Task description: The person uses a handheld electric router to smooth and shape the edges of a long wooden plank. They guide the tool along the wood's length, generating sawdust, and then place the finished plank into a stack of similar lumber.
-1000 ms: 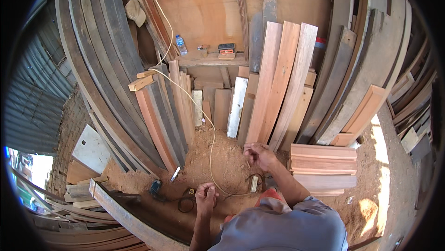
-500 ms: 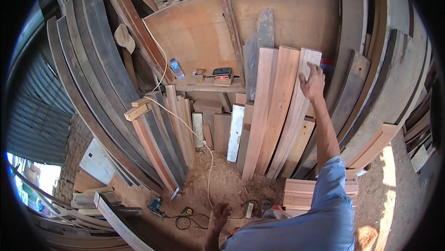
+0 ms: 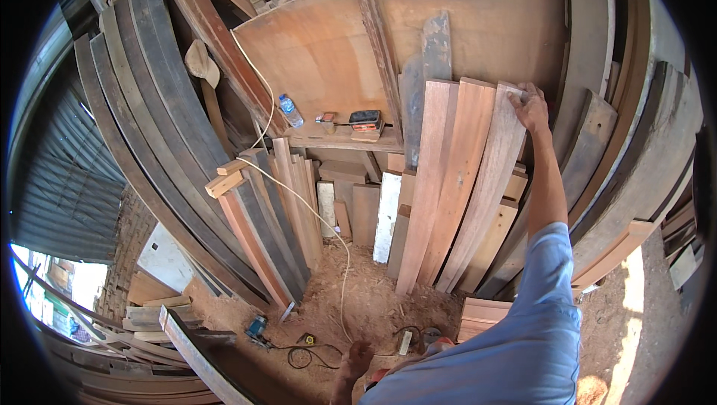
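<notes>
My right hand [image 3: 532, 107] is closed over the top right corner of a pale reddish wooden plank [image 3: 487, 181]. This plank leans upright, the rightmost of three similar planks. Beside it stand an orange-brown plank [image 3: 459, 173] and a pinkish plank [image 3: 428, 181], both untouched. Low in the view, my left hand [image 3: 358, 359] hangs over the dusty floor with its fingers curled in and nothing visible in them. It is nearest to a pale cable [image 3: 345, 285] that runs down to the floor.
A blue power tool [image 3: 257, 328] and a yellow tape measure [image 3: 309, 340] lie on the floor. A shelf [image 3: 336, 136] holds a water bottle [image 3: 290, 111] and a dark box [image 3: 365, 119]. Tall boards lean on both sides; a long board [image 3: 198, 360] slants at lower left.
My right hand has moved from the plank's upper face to its top right corner and closed on it. The left hand's fingers have curled in. The view has shifted slightly.
</notes>
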A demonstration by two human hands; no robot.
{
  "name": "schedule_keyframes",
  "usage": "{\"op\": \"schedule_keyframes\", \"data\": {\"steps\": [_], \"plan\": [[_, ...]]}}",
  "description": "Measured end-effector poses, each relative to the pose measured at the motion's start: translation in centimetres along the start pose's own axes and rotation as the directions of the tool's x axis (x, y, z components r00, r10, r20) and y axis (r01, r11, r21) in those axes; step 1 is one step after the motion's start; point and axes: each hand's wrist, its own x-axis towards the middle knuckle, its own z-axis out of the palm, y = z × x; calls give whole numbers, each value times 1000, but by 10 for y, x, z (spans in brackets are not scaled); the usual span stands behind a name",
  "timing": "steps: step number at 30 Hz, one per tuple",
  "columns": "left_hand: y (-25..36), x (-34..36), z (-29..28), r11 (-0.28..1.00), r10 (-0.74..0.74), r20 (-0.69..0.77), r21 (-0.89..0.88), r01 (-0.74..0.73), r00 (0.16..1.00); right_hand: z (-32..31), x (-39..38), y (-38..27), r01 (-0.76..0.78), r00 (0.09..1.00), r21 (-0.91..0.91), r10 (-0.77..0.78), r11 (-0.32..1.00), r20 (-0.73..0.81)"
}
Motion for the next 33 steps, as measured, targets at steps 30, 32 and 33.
{"op": "schedule_keyframes", "data": {"steps": [30, 32, 33], "plan": [[217, 115, -26, 176, 774, -143, -887, -426, 617, -41, -342, -82, -833, 385, 542, -581, 116, 717], [197, 115, -24, 116, 776, -217, -874, -472, 592, -4, -364, -42, -752, 471, 481, -143, 450, 870], [189, 107, -29, 128, 746, -261, -847, -517, 612, 7, -372, -39, -477, 391, 177, 27, 861, 920]]}}
